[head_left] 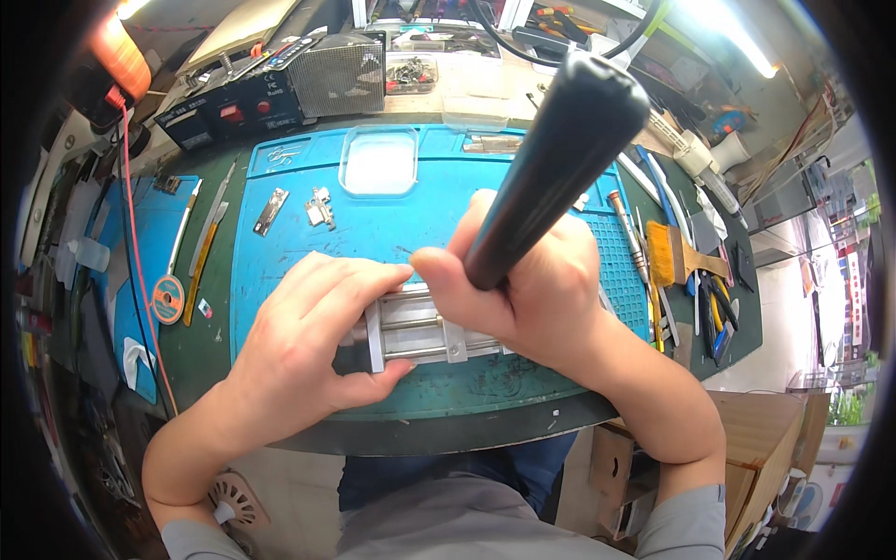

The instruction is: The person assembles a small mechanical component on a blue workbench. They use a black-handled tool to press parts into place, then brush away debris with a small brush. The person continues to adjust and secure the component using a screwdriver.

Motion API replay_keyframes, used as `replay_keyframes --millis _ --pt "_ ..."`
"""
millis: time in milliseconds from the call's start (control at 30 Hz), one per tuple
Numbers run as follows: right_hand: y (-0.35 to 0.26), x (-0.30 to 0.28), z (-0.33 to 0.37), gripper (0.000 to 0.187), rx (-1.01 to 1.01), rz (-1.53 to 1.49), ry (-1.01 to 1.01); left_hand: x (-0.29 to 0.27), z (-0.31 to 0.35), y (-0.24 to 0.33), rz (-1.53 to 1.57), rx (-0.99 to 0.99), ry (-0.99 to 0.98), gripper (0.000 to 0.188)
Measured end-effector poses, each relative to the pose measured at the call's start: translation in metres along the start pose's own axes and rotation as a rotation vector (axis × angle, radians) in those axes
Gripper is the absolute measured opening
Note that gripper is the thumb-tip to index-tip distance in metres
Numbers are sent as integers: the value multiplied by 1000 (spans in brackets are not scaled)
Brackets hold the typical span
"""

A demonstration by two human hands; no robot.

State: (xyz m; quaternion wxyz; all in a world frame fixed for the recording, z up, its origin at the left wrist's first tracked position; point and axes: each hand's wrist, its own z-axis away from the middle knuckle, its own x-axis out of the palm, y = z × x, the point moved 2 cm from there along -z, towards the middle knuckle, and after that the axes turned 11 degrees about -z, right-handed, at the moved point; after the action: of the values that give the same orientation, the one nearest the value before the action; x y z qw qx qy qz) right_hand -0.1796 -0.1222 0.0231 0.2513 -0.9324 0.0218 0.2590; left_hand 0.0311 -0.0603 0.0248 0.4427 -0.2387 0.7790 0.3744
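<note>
My left hand curls around the left end of a silver metal clamp fixture with parallel rods, thumb at its near side and fingers on its far side. A thick black-handled, pen-like tool is gripped in my right hand, its butt rising toward the camera. My right thumb and fingers close around its lower part, over the right portion of the fixture. The two hands' fingertips come near each other above the fixture's far edge. My right hand hides the tool's working end and whatever the fixture holds.
On the blue work mat lie a small circuit board, a metal part and a clear tray. A yellow-handled knife and solder spool are left. An orange-bristled brush and pliers are right.
</note>
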Motion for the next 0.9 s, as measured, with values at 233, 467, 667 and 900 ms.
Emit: replay_keyframes --millis 233,467,667,900 --pt "1 0 0 28 -9 -13 -53 4 -1 -4 26 -8 40 83" --pt "0 -1 -1 28 6 -79 -45 6 -6 -15 131 30 16 87" --pt "3 -2 1 27 44 -70 -54 4 -8 -17 153 53 -20 87" --pt "4 2 5 25 38 -131 -42 5 -7 -17 145 62 3 87"
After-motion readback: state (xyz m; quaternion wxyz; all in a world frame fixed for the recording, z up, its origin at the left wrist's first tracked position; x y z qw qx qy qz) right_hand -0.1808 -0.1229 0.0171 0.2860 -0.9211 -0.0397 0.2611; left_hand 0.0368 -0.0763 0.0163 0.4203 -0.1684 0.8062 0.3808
